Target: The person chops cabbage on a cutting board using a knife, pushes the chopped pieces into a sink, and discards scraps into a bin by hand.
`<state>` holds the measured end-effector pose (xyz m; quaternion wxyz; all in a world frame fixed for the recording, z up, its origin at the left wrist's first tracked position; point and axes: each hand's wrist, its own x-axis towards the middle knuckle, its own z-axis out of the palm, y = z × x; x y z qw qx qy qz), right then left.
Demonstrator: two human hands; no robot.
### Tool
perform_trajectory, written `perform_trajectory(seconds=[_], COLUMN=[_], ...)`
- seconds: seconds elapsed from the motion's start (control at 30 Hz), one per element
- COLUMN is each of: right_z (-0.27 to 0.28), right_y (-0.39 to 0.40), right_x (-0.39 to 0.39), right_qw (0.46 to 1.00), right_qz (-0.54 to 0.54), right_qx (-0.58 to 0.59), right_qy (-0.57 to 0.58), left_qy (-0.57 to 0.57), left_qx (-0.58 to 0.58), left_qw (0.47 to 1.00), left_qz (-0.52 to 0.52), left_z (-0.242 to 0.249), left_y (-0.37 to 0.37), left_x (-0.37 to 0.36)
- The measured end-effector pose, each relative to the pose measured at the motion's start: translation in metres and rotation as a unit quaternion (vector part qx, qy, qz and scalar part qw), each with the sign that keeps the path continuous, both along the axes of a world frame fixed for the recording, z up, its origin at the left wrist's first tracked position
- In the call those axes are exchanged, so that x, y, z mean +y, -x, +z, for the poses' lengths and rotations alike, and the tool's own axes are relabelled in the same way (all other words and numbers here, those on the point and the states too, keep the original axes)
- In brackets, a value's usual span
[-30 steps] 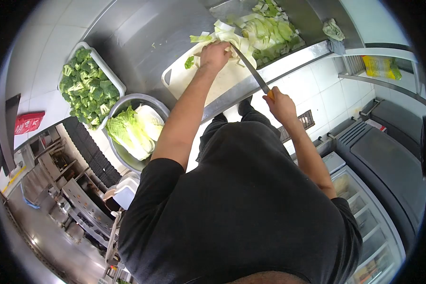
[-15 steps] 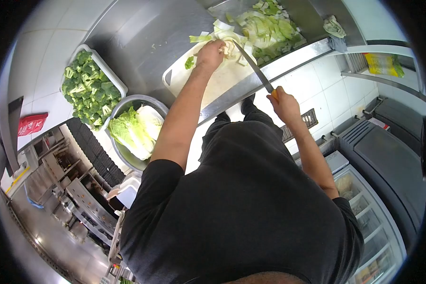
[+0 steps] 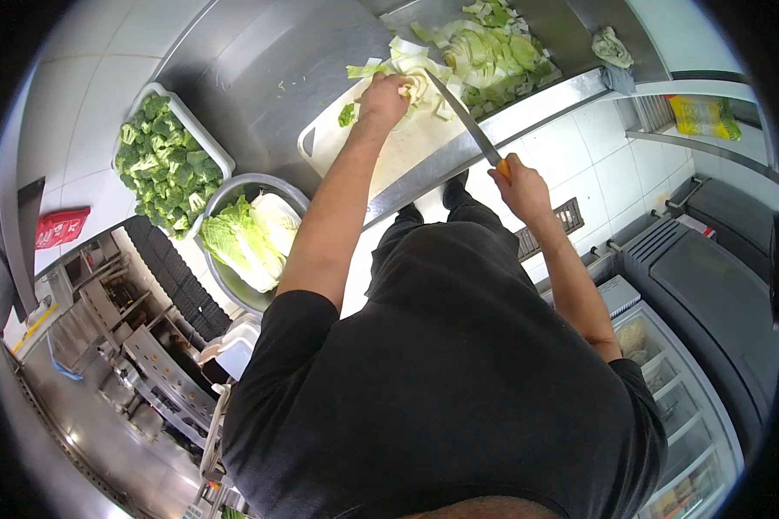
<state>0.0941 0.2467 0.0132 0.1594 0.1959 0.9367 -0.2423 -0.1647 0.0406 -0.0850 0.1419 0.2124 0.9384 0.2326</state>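
My left hand (image 3: pixel 384 100) is closed on a pale piece of napa cabbage (image 3: pixel 418 84) at the far part of the white cutting board (image 3: pixel 398 160). In my right hand (image 3: pixel 521 186) is the yellow handle of a long knife (image 3: pixel 473 130). Its blade slants up and left, the tip right at the cabbage. Cut leaves and a small green scrap (image 3: pixel 347 114) lie around the piece on the board. Beyond the blade, a heap of chopped cabbage (image 3: pixel 493 56) fills the steel basin to the right.
A metal bowl (image 3: pixel 301 201) holds a cut napa cabbage (image 3: pixel 251 238), left of my left arm. Behind it stands a white tub (image 3: pixel 222 159) of broccoli florets (image 3: pixel 160 160). A crumpled cloth (image 3: pixel 611 49) lies on the counter's right end. A glass-topped freezer (image 3: pixel 688 389) is at lower right.
Both hands and the knife stay almost in place. Some chopped cabbage in the heap beside the board has shifted slightly.
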Motion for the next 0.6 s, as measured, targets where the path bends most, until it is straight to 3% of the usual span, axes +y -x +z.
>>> perform_trajectory(seconds=[0.1,0.2,0.6], right_z=[0.003,0.002,0.001], right_y=[0.000,0.000,0.005], right_x=[-0.001,-0.002,-0.004], right_qw=[1.000,1.000,1.000], right_qz=[0.003,0.005,0.008], right_qx=[-0.009,-0.014,-0.019], right_qy=[-0.001,0.008,0.017], left_qy=[-0.014,-0.024,-0.015], left_qx=[0.011,0.024,-0.022], left_qw=[1.000,0.999,1.000], left_qz=[0.015,-0.043,-0.013], left_z=[-0.002,-0.014,0.003], left_y=[0.000,0.009,0.002], left_x=[0.000,-0.005,0.001])
